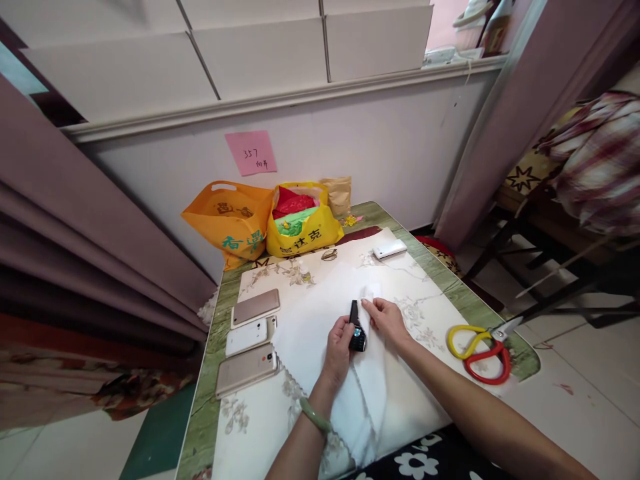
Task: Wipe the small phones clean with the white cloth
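Observation:
My left hand (339, 347) is closed around a small black keypad phone (357, 330), held upright over a white cloth (320, 313) spread on the table (210, 373). My right hand (386, 319) pinches the edge of a white cloth piece (371, 293) just right of the phone. A green bangle (315, 415) sits on my left wrist.
Three smartphones (250, 340) lie face down in a column at the table's left. A white device (389, 249) lies at the far right. Red and yellow scissors (483, 348) rest at the right edge. Orange (233, 223) and yellow (303, 223) bags stand at the back.

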`<state>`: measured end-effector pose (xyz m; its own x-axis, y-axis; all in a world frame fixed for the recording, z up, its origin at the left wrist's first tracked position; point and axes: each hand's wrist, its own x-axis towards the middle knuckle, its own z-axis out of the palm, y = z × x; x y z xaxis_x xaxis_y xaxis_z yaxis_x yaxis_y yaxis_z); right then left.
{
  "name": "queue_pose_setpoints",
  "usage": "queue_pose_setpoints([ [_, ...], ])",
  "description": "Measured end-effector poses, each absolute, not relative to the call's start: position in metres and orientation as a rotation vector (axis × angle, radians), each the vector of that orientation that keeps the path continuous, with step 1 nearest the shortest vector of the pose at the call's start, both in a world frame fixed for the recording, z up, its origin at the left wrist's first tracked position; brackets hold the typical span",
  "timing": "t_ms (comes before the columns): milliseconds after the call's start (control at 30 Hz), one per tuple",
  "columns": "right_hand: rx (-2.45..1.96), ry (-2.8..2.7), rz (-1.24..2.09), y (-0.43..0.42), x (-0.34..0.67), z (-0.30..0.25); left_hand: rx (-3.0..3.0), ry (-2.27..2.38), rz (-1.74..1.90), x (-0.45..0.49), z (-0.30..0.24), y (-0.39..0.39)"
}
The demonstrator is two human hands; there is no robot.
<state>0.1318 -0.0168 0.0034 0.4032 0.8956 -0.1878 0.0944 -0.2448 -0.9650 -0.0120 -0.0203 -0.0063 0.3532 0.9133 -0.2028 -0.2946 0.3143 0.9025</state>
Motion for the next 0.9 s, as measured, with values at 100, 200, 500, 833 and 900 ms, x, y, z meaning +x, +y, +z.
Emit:
queue_pose_setpoints([
  [100, -1.624, -0.899, 1.038, -0.026, 0.123, -0.003, 0.911, 0.852, 0.93, -0.013, -0.008, -0.021],
  [200, -1.613, -0.92, 1.049, -0.044, 0.115, -0.011, 0.922, 0.875, 0.905, -0.013, -0.01, -0.021],
  [500, -1.655, -0.86, 0.953, -0.017, 0.144, -0.005, 0.94, 0.882, 0.898, -0.011, -0.012, -0.019],
  [833, -1.557, -0.658, 1.055, -0.029, 0.145, -0.016, 0.709, 0.816, 1.008, -0.013, -0.006, -0.016],
  [900, -1.531, -0.564, 1.057, -0.031, 0.141, -0.02, 0.664, 0.781, 1.062, -0.013, -0.007, -0.014],
])
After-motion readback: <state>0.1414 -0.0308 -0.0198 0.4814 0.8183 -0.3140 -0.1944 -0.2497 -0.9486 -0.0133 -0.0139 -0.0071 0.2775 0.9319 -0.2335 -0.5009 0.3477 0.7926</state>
